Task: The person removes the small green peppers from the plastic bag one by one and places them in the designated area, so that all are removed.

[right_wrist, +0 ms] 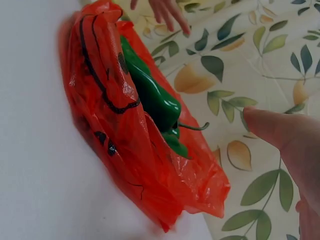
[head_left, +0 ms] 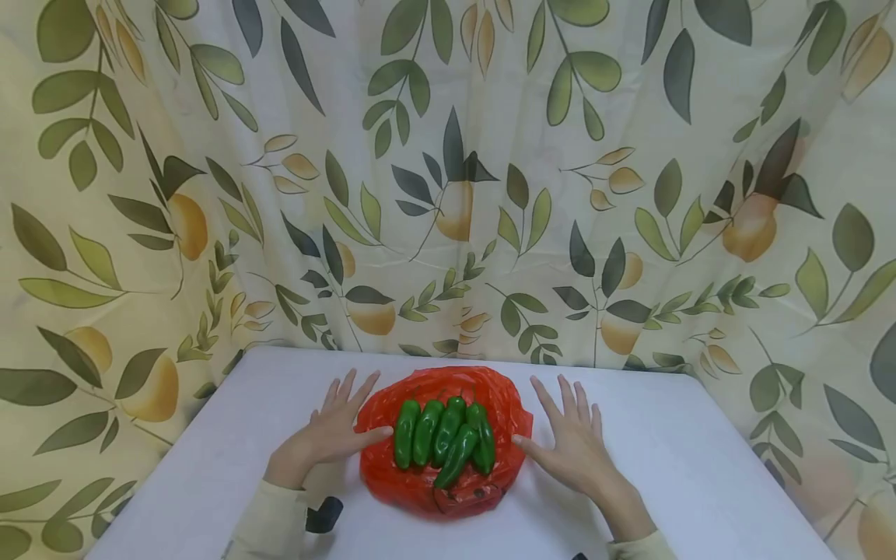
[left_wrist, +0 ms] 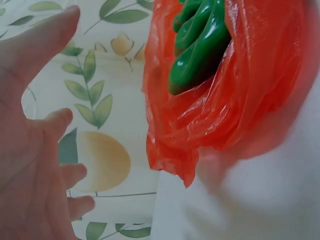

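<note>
- Between the spread left hand (head_left: 333, 432) and the spread right hand (head_left: 577, 445) lies a rounded, crinkled bag of thin red plastic (head_left: 413, 491), resting on a flat white table (head_left: 654, 424).
- Both hands are released: fingers straight and splayed, thumbs pointing inward over the bag's two sides, nothing grasped.
- Level with the thumbs, five long, glossy green peppers (head_left: 449, 432) sit in the middle of the bag—four side by side, one slanting across in front of the two nearest the right hand, its tip pointing back toward the wrists.
- Beside the left palm, the left wrist view shows a gap between that hand and the bag, whose red folds rise around the peppers.
- Off the right thumb, which is also apart from the bag in the right wrist view, one thin, curved green stem (right_wrist: 195, 126) sticks out from a pepper.
- On the bag's wrist side, below the peppers, are black printed marks (right_wrist: 106, 143).
- Under the left wrist is a small black object (head_left: 324, 515), next to a cream sleeve (head_left: 269, 521).
- Beyond the fingertips hangs a pale curtain (head_left: 434, 303) patterned with green leaves and orange-yellow fruit—the backdrop past the table's far edge.
</note>
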Demonstrator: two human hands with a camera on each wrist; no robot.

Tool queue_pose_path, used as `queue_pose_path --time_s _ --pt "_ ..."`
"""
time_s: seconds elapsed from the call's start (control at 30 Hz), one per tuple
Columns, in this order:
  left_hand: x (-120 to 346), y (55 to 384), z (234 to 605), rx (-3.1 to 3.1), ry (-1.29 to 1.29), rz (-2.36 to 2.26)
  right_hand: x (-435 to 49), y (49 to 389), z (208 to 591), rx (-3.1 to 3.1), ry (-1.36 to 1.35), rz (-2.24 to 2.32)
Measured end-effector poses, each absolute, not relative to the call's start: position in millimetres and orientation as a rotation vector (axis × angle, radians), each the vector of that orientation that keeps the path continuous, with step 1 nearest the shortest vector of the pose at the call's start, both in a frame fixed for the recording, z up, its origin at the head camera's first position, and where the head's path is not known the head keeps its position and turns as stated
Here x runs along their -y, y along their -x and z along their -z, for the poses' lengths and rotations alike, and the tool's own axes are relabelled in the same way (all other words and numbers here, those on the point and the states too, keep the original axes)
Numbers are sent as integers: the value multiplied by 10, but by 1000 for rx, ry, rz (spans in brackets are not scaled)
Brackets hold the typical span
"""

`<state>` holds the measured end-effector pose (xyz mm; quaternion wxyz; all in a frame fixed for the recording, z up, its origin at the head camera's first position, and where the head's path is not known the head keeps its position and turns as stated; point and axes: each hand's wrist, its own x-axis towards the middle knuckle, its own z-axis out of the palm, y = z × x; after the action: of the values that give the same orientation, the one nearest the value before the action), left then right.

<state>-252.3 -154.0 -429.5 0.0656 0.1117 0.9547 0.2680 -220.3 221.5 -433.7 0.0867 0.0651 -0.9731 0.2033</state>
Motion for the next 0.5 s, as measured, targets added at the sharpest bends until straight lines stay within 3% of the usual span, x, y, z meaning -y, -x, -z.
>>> queue_pose_path --time_s 0.5 --pt "1693 2572 4357 -2759 -462 -983 -2080 2213 4386 2841 -280 -796"
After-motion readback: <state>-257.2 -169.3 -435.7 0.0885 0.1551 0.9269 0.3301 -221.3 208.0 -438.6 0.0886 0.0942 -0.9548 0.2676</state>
